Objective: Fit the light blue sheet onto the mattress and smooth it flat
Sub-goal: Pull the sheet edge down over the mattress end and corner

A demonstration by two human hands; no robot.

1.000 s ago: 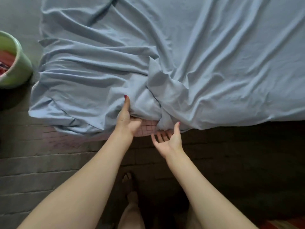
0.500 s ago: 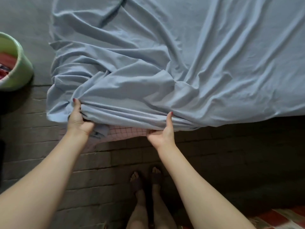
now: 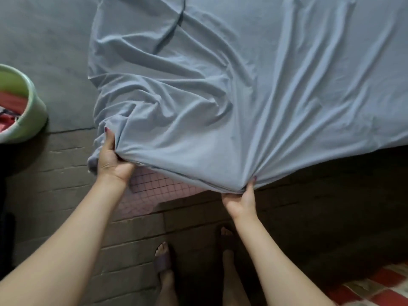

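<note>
Her 2 hands clutch the light blue sheet (image 3: pixel 220 96): left hand (image 3: pixel 110 160) bunching its corner, right hand (image 3: pixel 241 200) pinching the hem; pink checked mattress (image 3: pixel 154 186) shows between them.

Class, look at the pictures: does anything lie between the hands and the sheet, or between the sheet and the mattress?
Nothing visible does. The left hand and right hand both grip the sheet at its near edge, and it lies straight on the mattress. The green tub stands off to the left.

floor left of sheet (image 3: pixel 220 96): bare | far left: green tub (image 3: pixel 33 120) blocks
</note>
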